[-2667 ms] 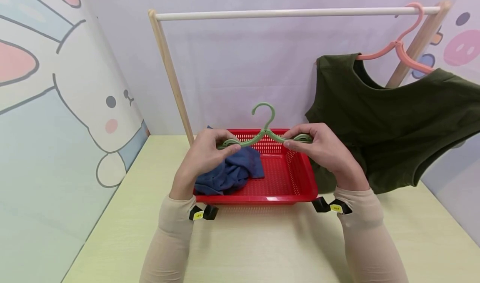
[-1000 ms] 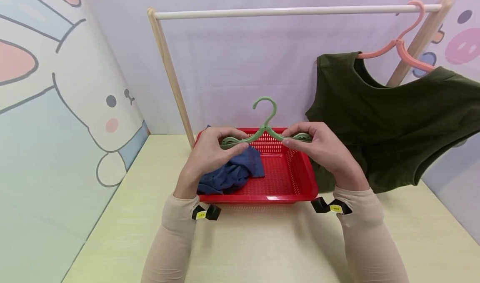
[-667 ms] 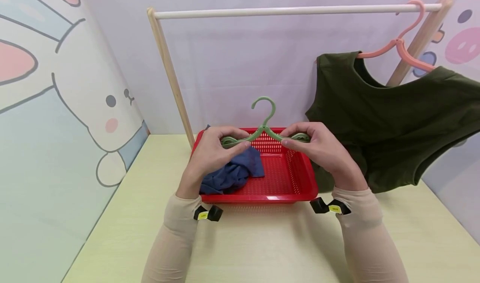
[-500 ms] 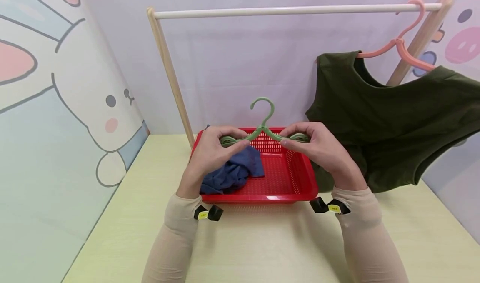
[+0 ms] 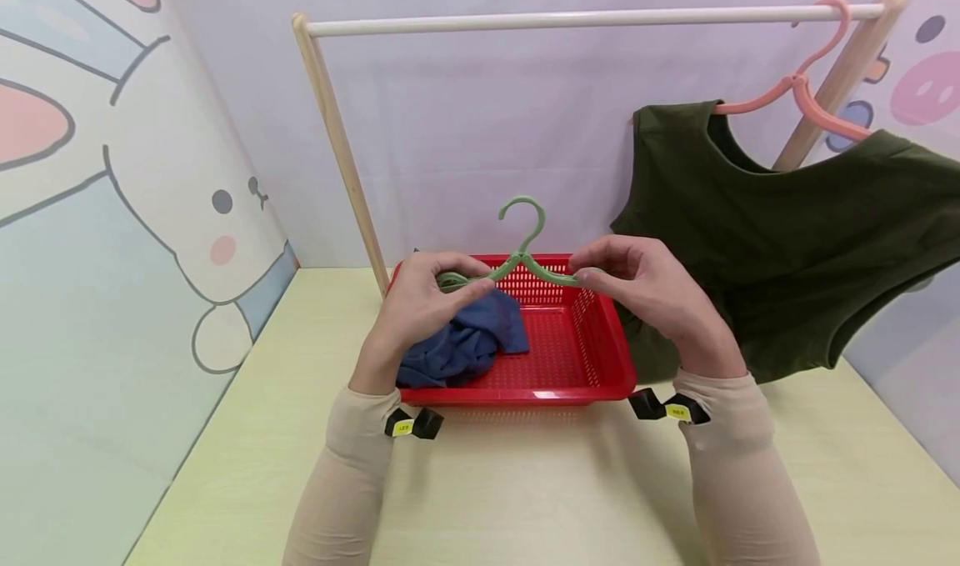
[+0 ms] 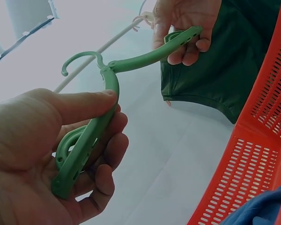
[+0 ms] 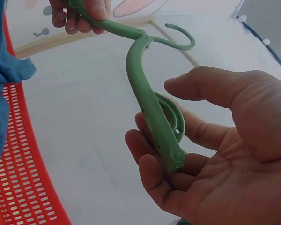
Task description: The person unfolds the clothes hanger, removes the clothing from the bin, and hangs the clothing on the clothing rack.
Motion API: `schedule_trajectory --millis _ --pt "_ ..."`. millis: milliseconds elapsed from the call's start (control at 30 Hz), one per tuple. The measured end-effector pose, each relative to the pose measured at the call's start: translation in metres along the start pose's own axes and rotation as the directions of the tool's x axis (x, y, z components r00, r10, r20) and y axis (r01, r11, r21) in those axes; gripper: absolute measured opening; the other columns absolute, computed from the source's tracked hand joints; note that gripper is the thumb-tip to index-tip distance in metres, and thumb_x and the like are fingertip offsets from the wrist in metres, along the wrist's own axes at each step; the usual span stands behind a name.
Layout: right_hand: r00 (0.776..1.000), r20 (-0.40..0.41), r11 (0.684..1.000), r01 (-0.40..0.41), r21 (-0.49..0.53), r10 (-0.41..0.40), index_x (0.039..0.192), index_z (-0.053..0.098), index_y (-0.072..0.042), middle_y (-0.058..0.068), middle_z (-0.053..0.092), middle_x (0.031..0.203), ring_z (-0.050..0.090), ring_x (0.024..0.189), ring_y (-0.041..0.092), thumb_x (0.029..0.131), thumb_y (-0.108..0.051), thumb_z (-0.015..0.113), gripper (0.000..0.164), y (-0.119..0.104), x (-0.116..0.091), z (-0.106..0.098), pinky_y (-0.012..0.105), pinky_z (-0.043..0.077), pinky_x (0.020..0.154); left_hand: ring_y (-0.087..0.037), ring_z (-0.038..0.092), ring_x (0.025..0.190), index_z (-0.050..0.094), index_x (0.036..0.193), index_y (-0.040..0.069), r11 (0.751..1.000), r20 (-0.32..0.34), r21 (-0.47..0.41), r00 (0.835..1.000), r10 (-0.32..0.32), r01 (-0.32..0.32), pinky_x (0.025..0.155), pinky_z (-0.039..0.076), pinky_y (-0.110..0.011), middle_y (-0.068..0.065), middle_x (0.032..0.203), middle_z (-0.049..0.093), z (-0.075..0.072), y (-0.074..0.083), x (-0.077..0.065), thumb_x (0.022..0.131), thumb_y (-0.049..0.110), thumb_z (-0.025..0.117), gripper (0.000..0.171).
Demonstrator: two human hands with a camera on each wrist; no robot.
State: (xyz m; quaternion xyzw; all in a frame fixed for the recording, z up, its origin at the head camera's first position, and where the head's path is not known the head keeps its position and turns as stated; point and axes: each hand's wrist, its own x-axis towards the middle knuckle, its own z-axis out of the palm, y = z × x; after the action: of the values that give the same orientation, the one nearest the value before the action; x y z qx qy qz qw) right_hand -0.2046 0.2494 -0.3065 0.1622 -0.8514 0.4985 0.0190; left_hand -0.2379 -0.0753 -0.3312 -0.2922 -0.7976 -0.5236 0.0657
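A green folding hanger (image 5: 549, 276) hangs hook-up above the basket. My left hand (image 5: 423, 303) grips its left arm, the thumb pressed along it and the fingers behind, plain in the left wrist view. At its right arm is my right hand (image 5: 652, 291), the thumb lifted away from the plastic. In the right wrist view the right fingers (image 7: 154, 180) lie loosely bent behind that arm (image 7: 150, 105), beside its folded loop. Below sits a red basket (image 5: 517, 396), with a crumpled blue cloth (image 5: 480, 333) on its left side.
Behind the basket stands a rack with a white rail (image 5: 525, 21) and wooden posts (image 5: 337, 145). From its right end a pink hanger (image 5: 813, 103) carries a dark green sleeveless top (image 5: 780, 241). A pale wooden table (image 5: 525, 491) lies underneath.
My right hand has shifted slightly right and its thumb has come off the hanger. The hanger has drifted a little left, while my left hand keeps its hold.
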Motion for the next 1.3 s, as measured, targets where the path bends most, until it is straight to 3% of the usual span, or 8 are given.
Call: schedule_trajectory --millis 333,600,933,1300 --pt "0.999 -0.032 0.999 -0.016 -0.047 0.015 0.120 0.080 -0.009 0.011 0.076 0.113 0.072 0.095 0.033 0.101 -0.026 0.085 0.026 0.002 0.001 -0.002 0.038 0.067 0.084 -0.023 0.050 0.075 0.088 0.110 0.015 1.000 -0.005 0.016 1.000 -0.009 0.009 0.061 0.038 -0.032 0.000 0.096 0.078 -0.001 -0.001 -0.001 0.100 0.022 0.086 0.012" --pt "0.996 -0.083 1.000 -0.015 -0.010 0.014 0.121 0.080 -0.009 0.011 0.077 0.111 0.072 0.092 0.031 0.102 -0.028 0.085 0.028 0.002 0.001 0.001 0.032 0.066 0.081 -0.023 0.063 0.097 0.088 0.110 0.015 0.999 -0.018 0.018 0.999 -0.029 0.030 0.071 0.045 -0.036 0.003 0.111 0.081 -0.002 0.000 0.000 0.101 0.022 0.086 0.012" --pt "0.985 -0.167 0.998 0.051 0.038 -0.044 0.126 0.082 -0.008 0.008 0.080 0.112 0.073 0.093 0.032 0.102 -0.029 0.084 0.032 0.003 0.001 0.007 0.031 0.065 0.081 -0.023 0.056 0.085 0.087 0.110 0.016 0.999 -0.033 -0.006 0.998 -0.045 0.045 0.063 0.037 -0.032 0.001 0.110 0.081 -0.003 -0.001 0.000 0.102 0.021 0.085 0.010" --pt "0.957 -0.280 0.991 0.108 0.085 -0.080 0.124 0.082 -0.006 0.006 0.078 0.112 0.071 0.095 0.031 0.101 -0.030 0.085 0.033 0.003 0.002 0.013 0.031 0.065 0.084 -0.022 0.058 0.075 0.086 0.112 0.013 0.999 -0.053 -0.034 0.998 -0.027 0.025 0.061 0.041 -0.029 -0.001 0.106 0.081 -0.001 0.000 0.001 0.103 0.021 0.083 0.012"
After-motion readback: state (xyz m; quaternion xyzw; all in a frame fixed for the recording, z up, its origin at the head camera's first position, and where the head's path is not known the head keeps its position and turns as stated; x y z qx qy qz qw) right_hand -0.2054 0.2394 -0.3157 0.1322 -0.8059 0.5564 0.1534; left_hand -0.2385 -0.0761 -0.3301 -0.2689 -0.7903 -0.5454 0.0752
